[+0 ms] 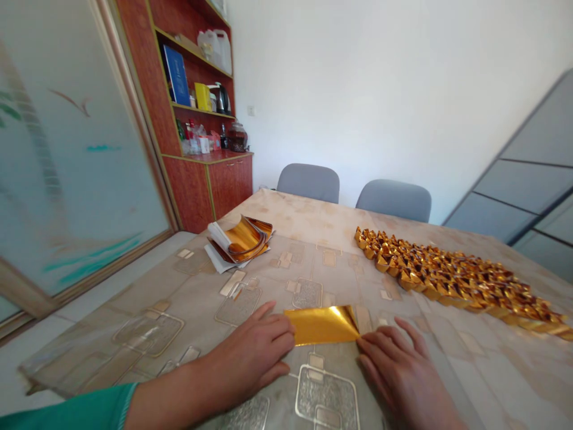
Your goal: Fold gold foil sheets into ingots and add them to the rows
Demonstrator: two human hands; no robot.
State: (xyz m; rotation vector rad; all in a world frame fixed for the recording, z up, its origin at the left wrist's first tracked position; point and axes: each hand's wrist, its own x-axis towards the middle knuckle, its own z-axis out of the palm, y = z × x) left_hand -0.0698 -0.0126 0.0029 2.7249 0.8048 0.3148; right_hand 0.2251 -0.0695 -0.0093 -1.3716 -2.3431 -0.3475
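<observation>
A folded sheet of gold foil paper [323,324] lies flat on the table right in front of me. My left hand [257,352] rests at its left edge, fingers curled and pressing on the paper. At the sheet's lower right corner, my right hand [400,364] lies flat with fingers stretched out, its fingertips touching that corner. Neither hand lifts the sheet.
A long heap of several folded gold paper ingots [456,278] runs along the table's right side. A stack of gold and white sheets [237,242] sits at the far left. The table [179,310] has a patterned cloth. Two grey chairs [308,182] stand beyond; a red cabinet [210,179] is left.
</observation>
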